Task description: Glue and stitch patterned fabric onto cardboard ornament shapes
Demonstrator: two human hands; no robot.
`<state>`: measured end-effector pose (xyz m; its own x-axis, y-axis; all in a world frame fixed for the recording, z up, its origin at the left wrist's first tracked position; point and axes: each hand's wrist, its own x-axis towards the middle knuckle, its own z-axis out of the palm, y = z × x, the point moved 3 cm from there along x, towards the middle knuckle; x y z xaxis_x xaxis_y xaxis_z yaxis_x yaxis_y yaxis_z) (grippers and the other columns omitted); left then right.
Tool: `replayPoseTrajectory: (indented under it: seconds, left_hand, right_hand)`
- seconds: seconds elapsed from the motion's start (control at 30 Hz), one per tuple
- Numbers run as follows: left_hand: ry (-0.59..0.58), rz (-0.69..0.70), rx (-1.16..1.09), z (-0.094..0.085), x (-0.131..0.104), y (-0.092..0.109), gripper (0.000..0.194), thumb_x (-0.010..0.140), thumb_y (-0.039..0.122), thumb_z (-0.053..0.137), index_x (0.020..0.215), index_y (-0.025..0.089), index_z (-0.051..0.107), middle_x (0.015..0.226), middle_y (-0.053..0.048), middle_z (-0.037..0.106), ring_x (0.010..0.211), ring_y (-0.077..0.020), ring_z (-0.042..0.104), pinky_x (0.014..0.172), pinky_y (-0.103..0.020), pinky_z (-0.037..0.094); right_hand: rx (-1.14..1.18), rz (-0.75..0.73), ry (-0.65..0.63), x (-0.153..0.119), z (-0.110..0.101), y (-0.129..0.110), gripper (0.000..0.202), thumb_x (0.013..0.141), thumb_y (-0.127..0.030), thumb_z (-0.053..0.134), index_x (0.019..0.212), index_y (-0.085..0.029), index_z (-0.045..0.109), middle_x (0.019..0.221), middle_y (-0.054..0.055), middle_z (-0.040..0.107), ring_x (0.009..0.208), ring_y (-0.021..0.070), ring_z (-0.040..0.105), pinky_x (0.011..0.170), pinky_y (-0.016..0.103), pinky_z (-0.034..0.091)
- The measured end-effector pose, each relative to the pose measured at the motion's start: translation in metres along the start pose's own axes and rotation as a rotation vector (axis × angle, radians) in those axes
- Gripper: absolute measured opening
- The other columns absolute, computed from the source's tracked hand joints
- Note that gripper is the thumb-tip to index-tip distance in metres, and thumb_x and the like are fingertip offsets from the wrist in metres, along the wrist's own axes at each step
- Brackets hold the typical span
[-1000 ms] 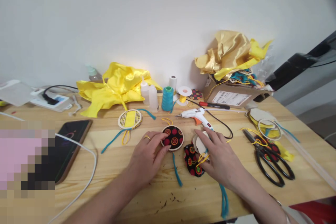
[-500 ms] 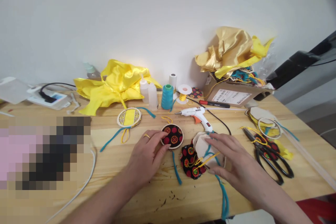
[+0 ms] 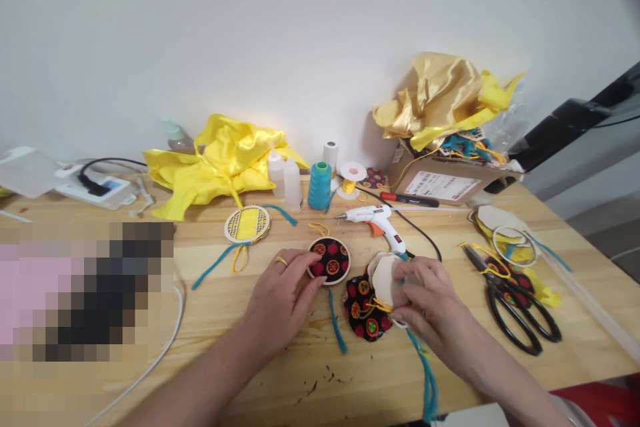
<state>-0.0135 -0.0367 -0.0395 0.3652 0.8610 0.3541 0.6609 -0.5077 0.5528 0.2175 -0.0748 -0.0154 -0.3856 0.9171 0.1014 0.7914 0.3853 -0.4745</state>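
Note:
My left hand (image 3: 283, 290), with a ring on one finger, grips the left rim of a small round wooden hoop (image 3: 329, 260). Black fabric with red and orange circles fills the hoop, and a teal cord (image 3: 337, 323) hangs from its lower edge. My right hand (image 3: 430, 300) has its fingers drawn together on teal and yellow cords (image 3: 383, 305) above a stack of white discs (image 3: 383, 280). Its fingers partly hide the cords and discs. Patterned black fabric rounds (image 3: 361, 320) lie between my hands, just left of the discs.
Behind the hoop lies a white glue gun (image 3: 373, 217). Black-handled scissors (image 3: 520, 313) are at the right. A yellow-filled hoop (image 3: 247, 224) lies left, near crumpled yellow satin (image 3: 215, 167). A teal thread cone (image 3: 319, 187), bottles (image 3: 293, 185) and a cardboard box (image 3: 435, 177) stand along the wall.
My right hand's fingers have come closer together over the cords and discs, gathering the cords that lay spread there. My left hand stays on the patterned hoop.

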Motion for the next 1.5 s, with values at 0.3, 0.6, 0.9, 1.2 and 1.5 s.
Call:
replayPoseTrajectory:
  seconds: [0.3, 0.6, 0.9, 1.2, 1.5]
  left_hand:
    - [0.024, 0.026, -0.005, -0.002, 0.001, 0.001, 0.022, 0.085, 0.020, 0.051, 0.107, 0.016, 0.053, 0.101, -0.008, 0.059, 0.095, -0.0180, 0.054, 0.083, -0.032, 0.046]
    - [0.014, 0.032, -0.003, -0.001, 0.000, 0.001, 0.023, 0.085, 0.020, 0.050, 0.108, 0.017, 0.052, 0.102, -0.008, 0.059, 0.096, -0.0189, 0.054, 0.083, -0.034, 0.046]
    - [-0.003, 0.024, -0.003, -0.001, 0.000, 0.002, 0.021, 0.085, 0.020, 0.050, 0.106, 0.016, 0.053, 0.101, -0.008, 0.059, 0.095, -0.0192, 0.054, 0.083, -0.034, 0.047]
    - [-0.009, 0.012, 0.006, -0.001, 0.001, 0.001, 0.020, 0.086, 0.022, 0.049, 0.105, 0.018, 0.053, 0.102, -0.008, 0.060, 0.095, -0.0201, 0.055, 0.082, -0.035, 0.047]
    - [0.000, -0.006, -0.014, -0.002, 0.000, 0.002, 0.022, 0.085, 0.022, 0.049, 0.107, 0.017, 0.053, 0.102, -0.009, 0.060, 0.096, -0.0200, 0.055, 0.083, -0.035, 0.047]
  right_hand:
    - [0.168, 0.196, 0.310, -0.001, -0.023, 0.015, 0.018, 0.090, -0.030, 0.041, 0.075, -0.022, 0.047, 0.070, 0.001, 0.056, 0.062, 0.0144, 0.054, 0.056, 0.025, 0.043]
    - [-0.436, 0.629, 0.395, 0.002, -0.087, 0.108, 0.027, 0.086, -0.030, 0.039, 0.098, -0.016, 0.058, 0.089, 0.017, 0.065, 0.085, 0.0312, 0.061, 0.064, 0.038, 0.042]
    - [-0.282, 0.166, 0.181, 0.000, -0.025, 0.033, 0.048, 0.079, -0.049, 0.055, 0.116, -0.018, 0.052, 0.110, 0.012, 0.061, 0.103, 0.0283, 0.054, 0.085, 0.043, 0.046]
    - [-0.302, 0.166, 0.114, -0.005, -0.004, 0.013, 0.072, 0.069, -0.052, 0.063, 0.126, -0.015, 0.041, 0.117, 0.015, 0.056, 0.108, 0.0329, 0.050, 0.085, 0.050, 0.045]
    - [-0.173, 0.260, 0.146, -0.009, -0.016, 0.016, 0.067, 0.075, -0.044, 0.058, 0.132, -0.017, 0.036, 0.118, 0.016, 0.057, 0.105, 0.0305, 0.056, 0.085, 0.048, 0.047]
